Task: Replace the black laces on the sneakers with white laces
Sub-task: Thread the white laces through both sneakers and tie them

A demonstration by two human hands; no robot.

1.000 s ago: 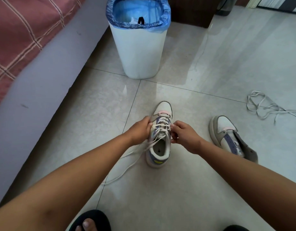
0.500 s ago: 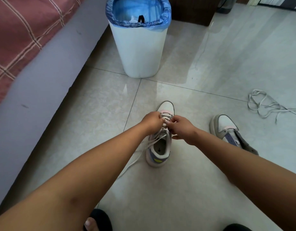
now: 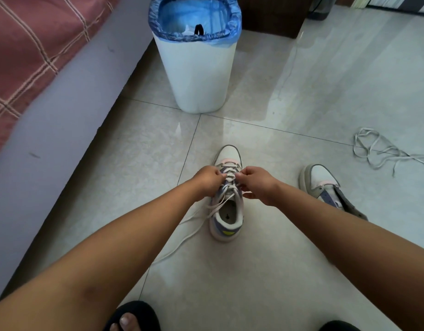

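A pastel sneaker stands on the floor tiles in front of me, toe pointing away, threaded with a white lace. My left hand and my right hand meet over its upper eyelets, fingers curled and pinching the lace crossings. The lace's loose ends trail off to the left across the floor. A second sneaker lies to the right with no lace visible in it. Another loose white lace lies tangled on the floor at far right.
A white bin with a blue liner stands straight ahead, something black showing inside. A bed with a red checked cover runs along the left. My slippered foot is at the bottom edge. Dark furniture stands behind the bin.
Both hands have moved from the sneaker's sides inward and up toward the toe-end eyelets, coming close together over the lace. The trailing lace ends have shifted on the floor.
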